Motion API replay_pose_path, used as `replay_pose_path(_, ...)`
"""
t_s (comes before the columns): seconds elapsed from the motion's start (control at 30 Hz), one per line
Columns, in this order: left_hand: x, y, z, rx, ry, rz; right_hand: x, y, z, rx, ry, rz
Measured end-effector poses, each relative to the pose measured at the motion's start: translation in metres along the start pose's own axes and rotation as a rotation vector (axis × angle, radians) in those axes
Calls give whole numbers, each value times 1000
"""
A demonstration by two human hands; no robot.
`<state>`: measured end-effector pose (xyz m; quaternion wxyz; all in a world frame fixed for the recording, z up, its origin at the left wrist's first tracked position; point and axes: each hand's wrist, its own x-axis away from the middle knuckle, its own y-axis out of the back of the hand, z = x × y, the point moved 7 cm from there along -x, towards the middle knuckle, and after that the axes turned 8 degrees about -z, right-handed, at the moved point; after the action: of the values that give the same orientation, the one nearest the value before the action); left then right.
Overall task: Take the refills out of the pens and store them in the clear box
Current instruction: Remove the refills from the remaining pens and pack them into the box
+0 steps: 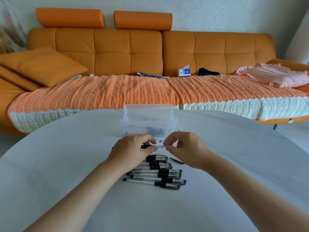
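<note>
Big orange sofa [127, 52] fills the background, then the white round table [66, 164] where everything is going on. The clear box [148, 124] sits at the far side of the table with its lid standing up. There's some dark stuff inside, probably refills, but it's too blurry through the ribbed wall to be sure. Near the person lies a pile of pens [158, 173], clear barrels with black grips and caps, so it looks like plenty are left to do. Just in front of the box, both hands are on one pen [159, 146]. The left hand [132, 148] has its fingers and thumb curled round the black end, and the right hand [184, 148] pinches the clear end between thumb and fingertips. It reads as the taking-apart step, twisting or pulling the barrel open. Can't tell if the refill is showing yet. Next move probably calls for a firm hold on the left while the right draws the refill straight out, then a short reach forward to drop it in the box. A small black piece [176, 160] lies loose beside the pile.
</note>
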<state>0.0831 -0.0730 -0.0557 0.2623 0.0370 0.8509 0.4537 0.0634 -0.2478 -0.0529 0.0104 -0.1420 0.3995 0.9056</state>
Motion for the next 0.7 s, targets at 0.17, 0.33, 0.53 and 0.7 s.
replay_pose_path(0.17, 1, -7, -8, 23, -39, 24, 1, -6, 7, -43, 41, 12)
replay_pose_path(0.33, 2, -8, -12, 27, -58, 15, 1, -11, 6, -43, 53, 19)
replay_pose_path(0.53, 3, -4, -22, -23, -140, -32, 2, -5, 1, 43, 22, 36)
replay_pose_path(0.7, 2, -6, -28, -43, -203, -57, 7, -2, 6, 87, 47, 65)
